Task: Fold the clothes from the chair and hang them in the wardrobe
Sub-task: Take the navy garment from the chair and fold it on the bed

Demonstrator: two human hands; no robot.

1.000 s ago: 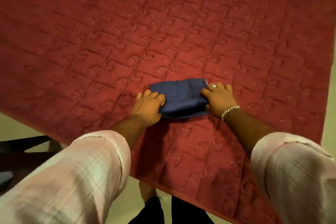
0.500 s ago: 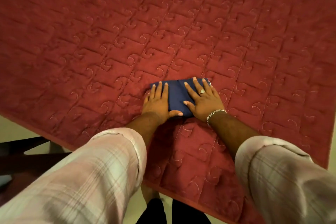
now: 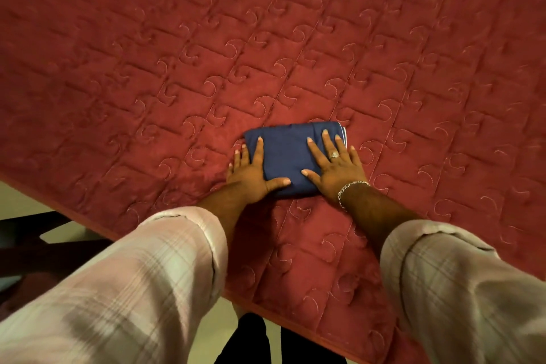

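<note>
A dark blue garment [image 3: 288, 154], folded into a small rectangle, lies on the red quilted bed cover [image 3: 266, 53]. My left hand [image 3: 251, 174] lies flat with straight fingers on the garment's left edge, its thumb on the cloth. My right hand [image 3: 334, 167], with a ring and a bracelet, presses flat on the garment's right half with spread fingers. A thin white edge shows at the garment's far right corner.
The bed's near edge [image 3: 88, 221] runs diagonally from the left down to the bottom right. A dark wooden chair part [image 3: 32, 230] stands at the lower left over the pale floor [image 3: 17, 201]. My feet and dark trousers [image 3: 251, 340] show at the bottom.
A second ago both hands gripped the garment's sides with curled fingers. They have since flattened onto its top and spread slightly apart.
</note>
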